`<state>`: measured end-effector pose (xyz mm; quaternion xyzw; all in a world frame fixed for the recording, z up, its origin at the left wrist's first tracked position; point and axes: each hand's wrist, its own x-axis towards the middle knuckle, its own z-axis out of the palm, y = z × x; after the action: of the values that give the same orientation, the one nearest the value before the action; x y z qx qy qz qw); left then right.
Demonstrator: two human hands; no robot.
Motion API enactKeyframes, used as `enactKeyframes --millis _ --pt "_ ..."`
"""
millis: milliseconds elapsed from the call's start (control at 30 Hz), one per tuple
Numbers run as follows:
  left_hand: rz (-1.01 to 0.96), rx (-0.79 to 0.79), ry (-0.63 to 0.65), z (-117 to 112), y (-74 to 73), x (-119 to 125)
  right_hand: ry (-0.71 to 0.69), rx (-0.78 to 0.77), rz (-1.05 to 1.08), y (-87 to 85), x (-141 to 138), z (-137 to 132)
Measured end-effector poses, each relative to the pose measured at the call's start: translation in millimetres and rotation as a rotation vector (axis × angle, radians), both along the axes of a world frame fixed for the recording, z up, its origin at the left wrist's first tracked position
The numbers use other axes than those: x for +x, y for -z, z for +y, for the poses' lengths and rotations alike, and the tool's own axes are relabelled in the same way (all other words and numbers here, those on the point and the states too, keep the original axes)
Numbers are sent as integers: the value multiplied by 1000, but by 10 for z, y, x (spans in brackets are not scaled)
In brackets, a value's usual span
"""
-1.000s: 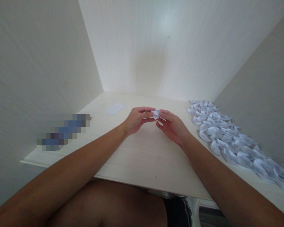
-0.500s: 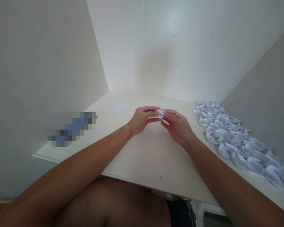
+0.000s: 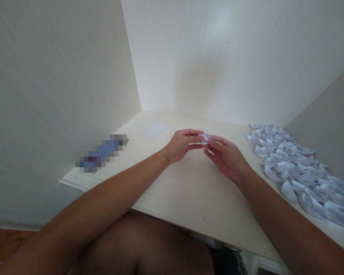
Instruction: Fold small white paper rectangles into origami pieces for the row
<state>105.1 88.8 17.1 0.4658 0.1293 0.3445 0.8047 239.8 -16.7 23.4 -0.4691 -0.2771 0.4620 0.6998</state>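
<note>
A small folded piece of white paper (image 3: pixel 205 138) is held above the middle of the table. My left hand (image 3: pixel 181 145) pinches its left side between thumb and fingers. On the other side my right hand (image 3: pixel 225 154) grips it with thumb and fingertips. Fingers cover much of the paper, so its exact folded shape cannot be made out. A flat white sheet of paper (image 3: pixel 155 130) lies behind and to the left of my left hand.
Many folded white paper pieces (image 3: pixel 295 162) lie in rows along the table's right side. A blurred-out blue object (image 3: pixel 103 152) rests at the left edge of the white table (image 3: pixel 174 191). Walls (image 3: pixel 183 57) close in the back and both sides.
The whole view has shifted, so the table and hands appear further right. Both hands keep their hold on the folded paper, with hardly any change in their fingers.
</note>
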Motion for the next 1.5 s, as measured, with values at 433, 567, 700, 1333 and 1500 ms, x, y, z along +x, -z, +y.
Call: enactKeyframes --millis 433,567,700,1333,1500 --pt "111 103 -19 36 -25 -52 9 -42 22 23 0 2" --pt "151 125 -38 18 -36 -58 40 -46 -10 28 -5 6" --pt "175 126 -47 -4 -51 -60 109 -25 -68 36 -37 13" --pt "184 24 132 49 -6 -67 89 -25 -287 29 -4 -10" --pt "197 61 141 64 -14 -85 135 15 -466 16 27 -20"
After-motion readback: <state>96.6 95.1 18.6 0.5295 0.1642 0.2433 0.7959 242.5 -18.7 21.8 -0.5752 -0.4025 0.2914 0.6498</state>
